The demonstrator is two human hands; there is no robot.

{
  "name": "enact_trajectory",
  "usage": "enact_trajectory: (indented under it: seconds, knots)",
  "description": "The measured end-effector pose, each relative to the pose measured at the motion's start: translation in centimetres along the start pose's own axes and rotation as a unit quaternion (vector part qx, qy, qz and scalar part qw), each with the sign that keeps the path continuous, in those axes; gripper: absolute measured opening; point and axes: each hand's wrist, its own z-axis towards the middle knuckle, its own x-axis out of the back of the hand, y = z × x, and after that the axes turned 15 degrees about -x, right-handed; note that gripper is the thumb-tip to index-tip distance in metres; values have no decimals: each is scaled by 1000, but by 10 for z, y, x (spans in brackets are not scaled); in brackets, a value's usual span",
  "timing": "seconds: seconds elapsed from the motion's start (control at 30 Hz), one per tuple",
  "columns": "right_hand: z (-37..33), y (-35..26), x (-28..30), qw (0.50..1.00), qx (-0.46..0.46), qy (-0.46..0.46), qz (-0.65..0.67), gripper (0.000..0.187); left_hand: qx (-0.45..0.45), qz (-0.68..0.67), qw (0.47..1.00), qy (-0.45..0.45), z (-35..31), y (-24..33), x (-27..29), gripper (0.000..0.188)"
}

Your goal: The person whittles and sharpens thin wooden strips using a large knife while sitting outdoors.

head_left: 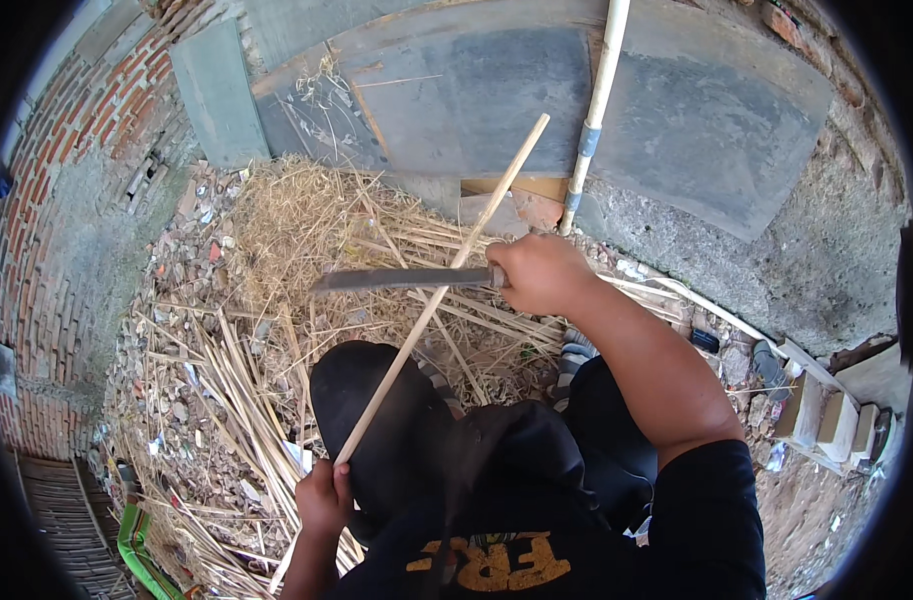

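A long, pale bamboo strip point(406, 350) slants from beside my left knee up toward the grey panels. Its lower end is gripped in my left hand point(323, 497), the fingers closed round it. My right hand point(539, 272) is closed on the handle of a machete point(401, 280), whose dark blade points left. The blade lies across the strip at about its middle; whether it presses into the wood I cannot tell. My fingers hide most of the machete's handle.
Several split bamboo strips point(241, 390) lie on the rubble to my left. Ahead is a heap of dry shavings point(296, 225). A pale pipe point(594, 110) stands against the grey panels point(476, 95). A brick wall point(61, 240) rises at left; a wooden block stack point(821, 420) sits at right.
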Motion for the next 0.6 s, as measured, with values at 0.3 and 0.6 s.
enact_trajectory:
  seconds: [0.3, 0.6]
  knots:
    - [34, 63, -21, 991, -64, 84, 86, 30, -19, 60, 998, -13, 10, 5, 5, 29]
    - [41, 76, -17, 992, -76, 44, 90, 29, -41, 69, 997, 9, 9, -6, -5, 29]
